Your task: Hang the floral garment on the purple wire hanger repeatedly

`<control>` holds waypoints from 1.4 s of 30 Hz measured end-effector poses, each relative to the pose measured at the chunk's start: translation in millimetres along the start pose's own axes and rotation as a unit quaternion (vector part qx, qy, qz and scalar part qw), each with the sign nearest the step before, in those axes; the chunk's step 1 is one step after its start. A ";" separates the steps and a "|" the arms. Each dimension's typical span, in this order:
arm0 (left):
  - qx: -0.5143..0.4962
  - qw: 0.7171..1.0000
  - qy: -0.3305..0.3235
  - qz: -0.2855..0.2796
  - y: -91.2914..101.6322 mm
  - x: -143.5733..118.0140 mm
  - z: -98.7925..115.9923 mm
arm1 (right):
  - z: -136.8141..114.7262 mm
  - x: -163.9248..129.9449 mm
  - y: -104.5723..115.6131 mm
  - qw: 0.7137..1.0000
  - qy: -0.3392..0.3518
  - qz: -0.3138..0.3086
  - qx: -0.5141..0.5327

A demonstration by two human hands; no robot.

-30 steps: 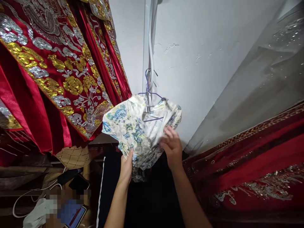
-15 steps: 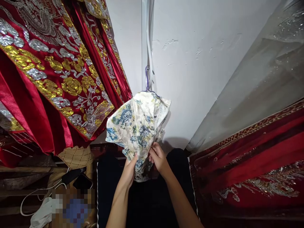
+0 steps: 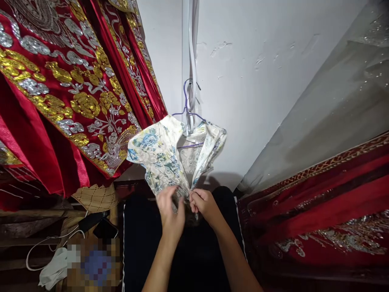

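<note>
A cream floral garment (image 3: pixel 159 156) with blue and green flowers hangs on a purple hanger (image 3: pixel 185 94), hooked at a white vertical strip on the wall. Its front gapes, so the inside back and the hanger's lower bar show. My right hand (image 3: pixel 206 206) pinches the garment's right front edge low down, thumb against curled fingers. Beside it, my left hand (image 3: pixel 170 211) lies against the lower left front, thumb and fingers apart and slightly blurred. The garment's bottom part is mostly hidden behind my hands.
Red robes with gold and silver sequins (image 3: pixel 86 104) hang at left; another red embroidered cloth (image 3: pixel 331 202) is at right, below a sheer sparkly one (image 3: pixel 306 117). At lower left are a black phone (image 3: pixel 105 230), a white cable (image 3: pixel 27 259) and crumpled white material (image 3: pixel 54 269).
The garment's front has spread open, revealing its inside and the hanger bar. My left hand has loosened its grip and shifted slightly up and right. My right hand still pinches the edge.
</note>
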State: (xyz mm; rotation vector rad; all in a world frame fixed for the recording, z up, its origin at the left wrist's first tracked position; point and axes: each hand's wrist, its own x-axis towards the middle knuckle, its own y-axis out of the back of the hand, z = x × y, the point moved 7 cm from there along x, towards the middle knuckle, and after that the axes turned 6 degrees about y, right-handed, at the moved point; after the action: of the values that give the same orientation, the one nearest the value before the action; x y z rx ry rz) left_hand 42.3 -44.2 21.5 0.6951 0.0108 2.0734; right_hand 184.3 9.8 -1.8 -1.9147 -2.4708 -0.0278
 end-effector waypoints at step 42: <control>-0.503 0.850 0.154 0.043 56.1 192.5 -10.0 | -72.9 42.3 15.5 0.985 0.147 0.087 -0.032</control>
State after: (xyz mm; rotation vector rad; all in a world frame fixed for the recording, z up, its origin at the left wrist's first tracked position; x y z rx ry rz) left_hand -86.3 75.4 118.9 -0.2913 -0.8752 1.8916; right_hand 188.9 53.0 72.1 -1.9780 -2.1329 -0.3649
